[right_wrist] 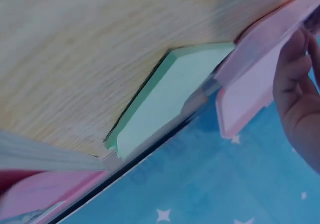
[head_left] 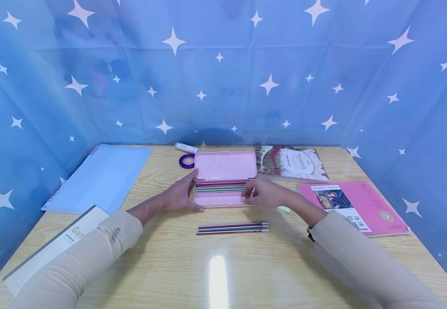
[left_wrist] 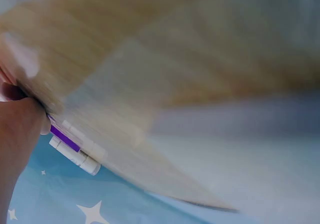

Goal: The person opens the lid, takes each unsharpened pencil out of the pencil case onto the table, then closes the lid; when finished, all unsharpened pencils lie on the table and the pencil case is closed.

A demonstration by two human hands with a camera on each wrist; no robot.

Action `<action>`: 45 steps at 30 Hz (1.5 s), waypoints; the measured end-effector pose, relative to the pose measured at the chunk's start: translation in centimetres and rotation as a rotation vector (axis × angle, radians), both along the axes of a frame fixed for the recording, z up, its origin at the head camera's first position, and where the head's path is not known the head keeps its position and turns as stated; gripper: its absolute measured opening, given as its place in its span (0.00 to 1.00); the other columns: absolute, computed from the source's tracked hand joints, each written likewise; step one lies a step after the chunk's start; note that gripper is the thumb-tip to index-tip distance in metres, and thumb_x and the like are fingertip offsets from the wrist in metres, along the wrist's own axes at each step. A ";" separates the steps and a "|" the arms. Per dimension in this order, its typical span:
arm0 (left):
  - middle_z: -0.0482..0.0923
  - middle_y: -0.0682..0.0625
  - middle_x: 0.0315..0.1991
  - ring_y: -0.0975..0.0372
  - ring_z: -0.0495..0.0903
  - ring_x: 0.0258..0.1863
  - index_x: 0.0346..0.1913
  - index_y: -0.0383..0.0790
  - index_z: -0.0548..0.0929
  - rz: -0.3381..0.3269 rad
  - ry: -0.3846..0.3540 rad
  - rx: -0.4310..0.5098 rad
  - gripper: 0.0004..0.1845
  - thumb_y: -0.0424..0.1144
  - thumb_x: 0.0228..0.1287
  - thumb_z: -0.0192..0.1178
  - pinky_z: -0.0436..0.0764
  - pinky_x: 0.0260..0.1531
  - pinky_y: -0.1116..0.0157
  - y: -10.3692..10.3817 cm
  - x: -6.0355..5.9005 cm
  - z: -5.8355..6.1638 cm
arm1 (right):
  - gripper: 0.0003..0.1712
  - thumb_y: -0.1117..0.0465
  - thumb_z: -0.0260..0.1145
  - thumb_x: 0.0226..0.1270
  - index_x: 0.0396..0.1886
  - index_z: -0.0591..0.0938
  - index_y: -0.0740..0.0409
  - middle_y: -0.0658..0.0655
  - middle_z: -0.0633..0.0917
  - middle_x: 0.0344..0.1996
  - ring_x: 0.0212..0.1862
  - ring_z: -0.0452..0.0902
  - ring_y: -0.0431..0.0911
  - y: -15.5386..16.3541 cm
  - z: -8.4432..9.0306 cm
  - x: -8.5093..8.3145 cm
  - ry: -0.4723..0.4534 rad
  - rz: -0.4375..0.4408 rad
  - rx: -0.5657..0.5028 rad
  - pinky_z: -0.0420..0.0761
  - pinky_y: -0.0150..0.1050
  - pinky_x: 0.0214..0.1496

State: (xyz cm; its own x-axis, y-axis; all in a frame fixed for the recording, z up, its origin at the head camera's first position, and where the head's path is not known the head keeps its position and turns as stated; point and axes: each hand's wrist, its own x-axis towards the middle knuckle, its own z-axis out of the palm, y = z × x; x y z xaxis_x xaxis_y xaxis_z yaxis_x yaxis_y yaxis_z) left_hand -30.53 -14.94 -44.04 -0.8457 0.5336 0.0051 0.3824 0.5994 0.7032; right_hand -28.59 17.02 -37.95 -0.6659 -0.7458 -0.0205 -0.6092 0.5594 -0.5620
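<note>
A pink pencil case [head_left: 225,166] stands with its lid raised at the middle of the table. Several striped pencils [head_left: 219,189] lie lengthwise inside it. My left hand [head_left: 179,193] grips the case's left end, thumb at the front corner and fingers toward the hinge. At the other end, my right hand [head_left: 267,192] reaches over the rim with curled fingers at the pencils' right ends; its fingertips hide those ends. In the right wrist view, the bent fingers [right_wrist: 295,68] overlap the case. More pencils [head_left: 233,228] lie side by side in front, metal-tipped ends to the right.
Behind the case's left side are a purple tape roll [head_left: 186,161] and a white tube [head_left: 186,147]. A blue sheet or folder [head_left: 104,178] and a notebook [head_left: 59,244] lie left. An illustrated book [head_left: 291,163], a pink book [head_left: 378,206] and a green pad [right_wrist: 165,93] lie right.
</note>
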 end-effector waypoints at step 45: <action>0.66 0.46 0.65 0.57 0.61 0.70 0.79 0.38 0.36 0.007 0.006 -0.010 0.76 0.56 0.39 0.81 0.57 0.73 0.57 -0.1 -0.2 -0.1 | 0.04 0.69 0.64 0.68 0.35 0.85 0.62 0.51 0.83 0.27 0.28 0.74 0.39 -1.5 -0.3 -4.6 0.029 -0.012 0.136 0.77 0.36 0.35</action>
